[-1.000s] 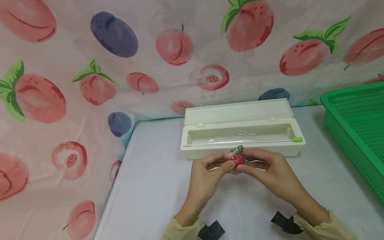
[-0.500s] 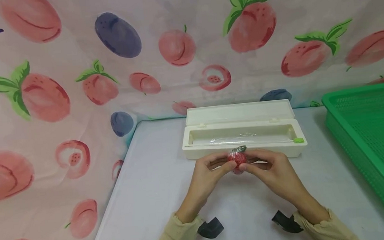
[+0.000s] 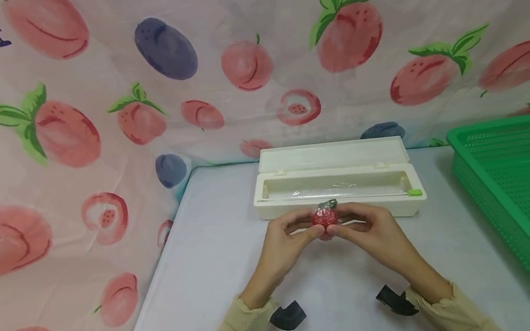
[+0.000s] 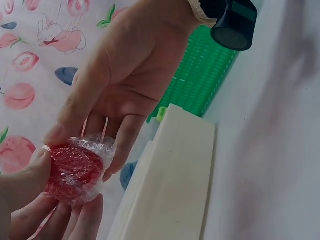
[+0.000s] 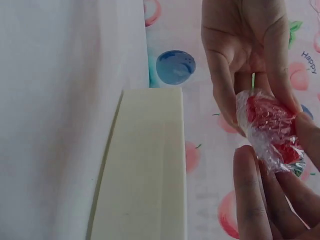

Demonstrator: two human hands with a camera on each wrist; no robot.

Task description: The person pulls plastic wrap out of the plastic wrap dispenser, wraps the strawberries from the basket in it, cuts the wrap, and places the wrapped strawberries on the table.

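A small red strawberry [image 3: 325, 216] with a dark green leafy top is wrapped in clear plastic film, and both hands hold it up in front of the long white box. My left hand [image 3: 285, 237] pinches it from the left with the thumb in front and fingers behind. From the other side my right hand [image 3: 376, 234] grips it the same way, the thumb tips close together. Seen from the left wrist, crumpled film bunches around the strawberry [image 4: 75, 170]; the right wrist view shows the film on the strawberry [image 5: 272, 125] too.
Behind the hands stands the white cling film box [image 3: 336, 207], lid raised, with a film roll inside and a green slider [image 3: 414, 192] on its front edge. A green plastic basket [image 3: 500, 207] sits at the right. A fruit-print cloth hangs at the back and left.
The strawberry has been turned slightly between the fingers and its leafy top shifted a little. Both hands keep their hold in nearly the same place. The view has shifted slightly.
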